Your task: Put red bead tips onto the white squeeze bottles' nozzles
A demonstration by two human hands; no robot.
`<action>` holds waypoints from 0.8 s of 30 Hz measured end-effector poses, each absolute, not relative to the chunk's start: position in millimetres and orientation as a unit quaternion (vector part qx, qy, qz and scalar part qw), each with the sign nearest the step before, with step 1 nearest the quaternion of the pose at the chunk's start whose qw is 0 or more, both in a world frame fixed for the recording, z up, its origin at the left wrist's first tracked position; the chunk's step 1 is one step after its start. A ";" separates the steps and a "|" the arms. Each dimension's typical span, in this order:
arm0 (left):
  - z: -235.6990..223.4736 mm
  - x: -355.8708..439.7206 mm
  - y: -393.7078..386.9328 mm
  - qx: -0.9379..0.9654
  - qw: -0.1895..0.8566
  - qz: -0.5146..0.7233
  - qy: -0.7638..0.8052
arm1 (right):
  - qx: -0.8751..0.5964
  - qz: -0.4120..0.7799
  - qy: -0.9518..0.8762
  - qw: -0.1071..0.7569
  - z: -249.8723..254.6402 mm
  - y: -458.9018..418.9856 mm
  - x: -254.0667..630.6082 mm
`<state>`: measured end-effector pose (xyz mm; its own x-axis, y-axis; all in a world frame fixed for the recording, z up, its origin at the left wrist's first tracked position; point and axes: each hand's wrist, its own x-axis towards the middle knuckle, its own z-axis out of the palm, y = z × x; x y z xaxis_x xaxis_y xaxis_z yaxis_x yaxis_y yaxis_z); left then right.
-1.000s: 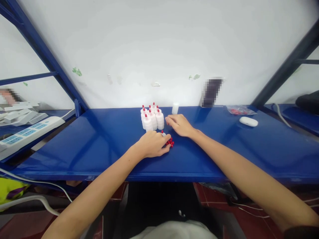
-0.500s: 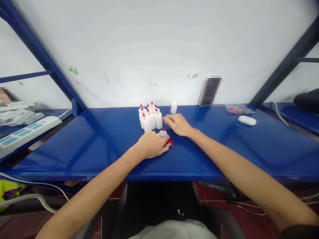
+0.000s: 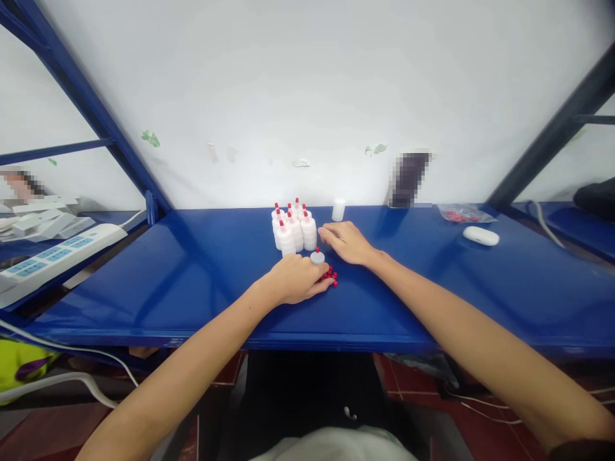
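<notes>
My left hand (image 3: 298, 279) rests low over the blue table at a small heap of red caps (image 3: 329, 276). Its thumb and forefinger are apart, with several caps showing between and beside them. Just beyond its knuckles is a round greyish piece (image 3: 317, 257) with a red tip. Several white squeeze bottles (image 3: 293, 234) with red-tipped nozzles stand upright in a close group behind this hand. To their right, my right hand (image 3: 346, 242) is closed with curled fingers, near the bottles but apart from them. Whatever its fingers may hold is hidden.
A white cylinder (image 3: 339, 210) stands by the wall behind my right hand. Farther right lie a clear bag of red pieces (image 3: 462, 214) and a white oval case (image 3: 481, 236). A power strip (image 3: 62, 256) lies left, near the blue frame post (image 3: 152, 208).
The whole view has shifted slightly, so everything sits a little farther right. Both hands keep nearly the same place and pose relative to the bottles and caps.
</notes>
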<state>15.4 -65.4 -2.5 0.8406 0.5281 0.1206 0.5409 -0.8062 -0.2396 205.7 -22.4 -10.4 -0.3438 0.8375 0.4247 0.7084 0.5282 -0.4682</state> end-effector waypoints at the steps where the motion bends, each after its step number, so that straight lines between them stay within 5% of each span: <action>1: -2.7 15.6 -65.0 -0.949 0.135 -0.025 -0.284 | -0.475 0.100 -0.814 0.320 -10.7 -22.0 205.8; 18: -12.0 10.3 -60.0 -0.962 0.110 -0.088 -0.236 | -0.473 0.111 -0.812 0.322 -8.4 -24.6 206.6; 24: -4.1 1.8 -54.0 -0.913 0.164 -0.281 -0.245 | -0.381 0.226 -0.782 0.439 2.8 -39.1 201.4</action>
<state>1.8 -54.0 -4.1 0.7225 0.3554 0.5931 0.5395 -0.8262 -0.1621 201.4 -39.1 2.8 -0.3254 0.7937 0.5140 0.3968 0.6080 -0.6877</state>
